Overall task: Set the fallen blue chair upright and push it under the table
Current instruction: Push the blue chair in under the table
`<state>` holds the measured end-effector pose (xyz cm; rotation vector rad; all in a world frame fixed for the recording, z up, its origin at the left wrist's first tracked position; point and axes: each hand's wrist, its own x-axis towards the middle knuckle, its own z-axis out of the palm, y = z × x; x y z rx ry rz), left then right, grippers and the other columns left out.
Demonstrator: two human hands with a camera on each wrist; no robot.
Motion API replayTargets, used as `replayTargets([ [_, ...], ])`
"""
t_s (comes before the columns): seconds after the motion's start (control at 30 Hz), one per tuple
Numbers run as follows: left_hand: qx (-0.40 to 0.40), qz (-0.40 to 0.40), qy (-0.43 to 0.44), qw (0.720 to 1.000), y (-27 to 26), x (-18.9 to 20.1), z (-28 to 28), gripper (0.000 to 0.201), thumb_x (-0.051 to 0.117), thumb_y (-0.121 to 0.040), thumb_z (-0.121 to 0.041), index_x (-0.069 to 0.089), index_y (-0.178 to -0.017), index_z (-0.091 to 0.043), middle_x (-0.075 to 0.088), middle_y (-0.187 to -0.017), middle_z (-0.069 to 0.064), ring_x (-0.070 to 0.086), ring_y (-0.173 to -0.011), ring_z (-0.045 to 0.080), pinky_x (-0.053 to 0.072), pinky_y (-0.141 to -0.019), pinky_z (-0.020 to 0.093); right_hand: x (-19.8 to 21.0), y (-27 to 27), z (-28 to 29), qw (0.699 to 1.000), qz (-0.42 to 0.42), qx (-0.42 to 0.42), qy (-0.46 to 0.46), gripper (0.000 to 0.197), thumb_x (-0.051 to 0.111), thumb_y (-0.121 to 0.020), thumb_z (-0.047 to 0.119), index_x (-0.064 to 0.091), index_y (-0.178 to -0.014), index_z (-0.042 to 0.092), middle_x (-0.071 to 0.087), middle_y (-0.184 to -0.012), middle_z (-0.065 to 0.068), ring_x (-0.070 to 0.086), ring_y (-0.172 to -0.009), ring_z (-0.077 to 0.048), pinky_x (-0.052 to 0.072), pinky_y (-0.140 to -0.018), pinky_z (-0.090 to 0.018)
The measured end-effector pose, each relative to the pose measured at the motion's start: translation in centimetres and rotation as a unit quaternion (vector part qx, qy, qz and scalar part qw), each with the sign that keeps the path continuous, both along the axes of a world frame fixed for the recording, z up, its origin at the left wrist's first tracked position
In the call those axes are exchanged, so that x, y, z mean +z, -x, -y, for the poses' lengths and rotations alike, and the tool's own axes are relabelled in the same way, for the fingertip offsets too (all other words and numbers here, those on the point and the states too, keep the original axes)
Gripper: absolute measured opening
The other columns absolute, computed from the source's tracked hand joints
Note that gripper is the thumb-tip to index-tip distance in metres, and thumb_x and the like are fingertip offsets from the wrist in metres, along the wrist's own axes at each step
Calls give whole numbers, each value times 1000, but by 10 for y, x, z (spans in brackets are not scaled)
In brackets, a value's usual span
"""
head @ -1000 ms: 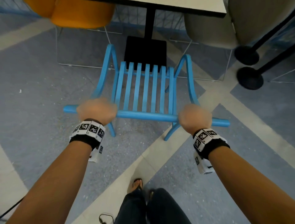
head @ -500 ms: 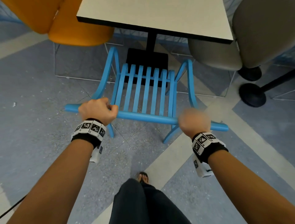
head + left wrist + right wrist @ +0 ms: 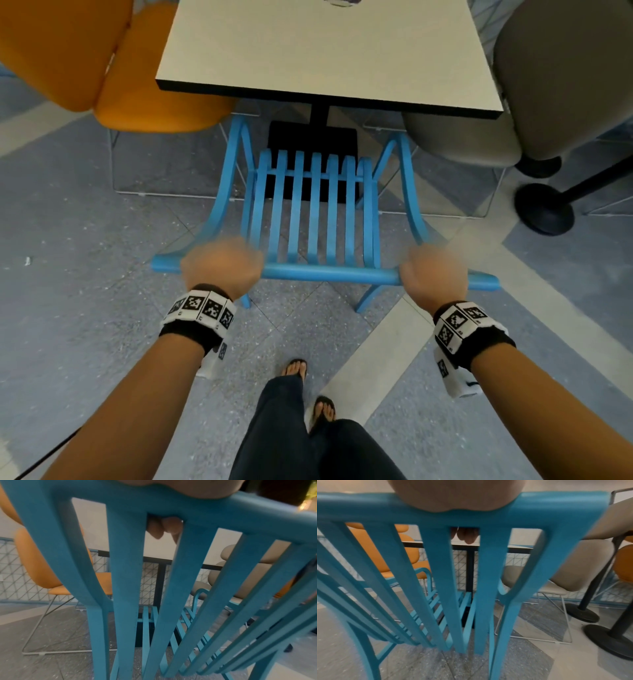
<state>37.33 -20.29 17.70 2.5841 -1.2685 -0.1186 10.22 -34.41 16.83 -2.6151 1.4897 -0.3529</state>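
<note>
The blue slatted chair (image 3: 315,212) stands upright on the floor, facing the cream-topped table (image 3: 325,54), with its seat front near the table's black base. My left hand (image 3: 221,265) grips the top rail of the backrest near its left end, and my right hand (image 3: 433,274) grips the same rail near its right end. In the left wrist view my fingertips (image 3: 163,526) curl over the rail of the chair (image 3: 171,588). The right wrist view shows fingertips (image 3: 467,536) wrapped round the rail of the chair (image 3: 445,574) likewise.
An orange chair (image 3: 113,68) stands left of the table and a grey chair (image 3: 534,85) to its right, both on wire frames. Black round stand bases (image 3: 544,209) sit on the floor at the right. My sandalled feet (image 3: 298,368) are behind the blue chair.
The chair and both hands have moved forward toward the table. The table top now fills more of the view, and the chair's front reaches the table's base.
</note>
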Motion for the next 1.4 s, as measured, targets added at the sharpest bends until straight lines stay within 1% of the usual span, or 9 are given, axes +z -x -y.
replayTargets([
  [0.13, -9, 1, -12, 1000, 1, 1, -1, 34, 41, -71, -38, 63, -56, -15, 41, -39, 1, 42, -43, 24, 25, -49, 22, -2, 15, 1, 999, -7, -38, 18, 40, 32, -72, 33, 51, -46, 10, 44, -45, -4, 35, -45, -20, 10, -45, -19],
  [0.27, -5, -11, -36, 999, 5, 0, -3, 35, 37, -71, -37, 56, -51, -15, 34, -37, -3, 44, -44, 26, 27, -49, 23, -4, 16, 1, 999, -25, -45, 12, 44, 30, -70, 31, 51, -39, 8, 35, -40, -3, 35, -45, -20, 7, -46, -18],
  [0.4, 3, -12, -33, 999, 8, -1, -2, 35, 38, -69, -37, 52, -47, -15, 46, -41, 5, 47, -46, 28, 33, -51, 26, -3, 20, -1, 998, -42, -37, 13, 45, 30, -71, 30, 51, -38, 9, 35, -37, -2, 34, -44, -18, 6, -47, -16],
  [0.5, 2, -4, -29, 1000, 9, -3, -3, 31, 39, -69, -37, 47, -44, -18, 49, -41, 7, 48, -45, 28, 35, -52, 27, -3, 22, -3, 998, -38, -37, 17, 45, 30, -72, 30, 50, -37, 9, 33, -37, 0, 34, -44, -18, 6, -46, -15],
  [0.67, 4, 8, -18, 1000, 6, -2, 5, 34, 40, -68, -34, 53, -45, -14, 47, -40, 6, 44, -43, 27, 29, -50, 25, -2, 18, 3, 998, -37, -41, 18, 44, 30, -71, 29, 47, -35, 10, 32, -35, 1, 34, -42, -19, 8, -47, -14],
  [0.83, -7, 16, -23, 1000, 13, -2, 10, 36, 38, -70, -34, 58, -48, -13, 45, -38, 5, 43, -41, 26, 29, -48, 24, 0, 23, 12, 998, -39, -41, 22, 45, 30, -71, 29, 49, -35, 9, 31, -35, 0, 34, -42, -18, 7, -47, -14],
  [0.97, -16, 22, -26, 999, 14, 1, 7, 35, 39, -71, -33, 57, -48, -12, 35, -36, -1, 41, -39, 24, 24, -47, 20, -1, 24, 11, 998, -40, -42, 18, 44, 30, -71, 29, 48, -36, 9, 32, -35, 0, 34, -42, -19, 7, -47, -14],
  [1.13, -22, 15, -29, 999, 15, 2, 7, 35, 39, -71, -33, 56, -49, -12, 33, -36, -3, 41, -39, 24, 25, -47, 21, -2, 25, 12, 998, -40, -42, 18, 40, 29, -72, 31, 39, -37, 15, 34, -36, -1, 36, -43, -20, 10, -46, -15],
  [1.4, -19, 2, -32, 999, 12, -2, 5, 36, 39, -70, -34, 54, -46, -13, 40, -37, 1, 43, -40, 25, 25, -47, 20, -6, 24, 11, 996, -75, -39, 12, 47, 27, -72, 31, 50, -38, 10, 37, -36, -2, 36, -42, -19, 9, -45, -16],
])
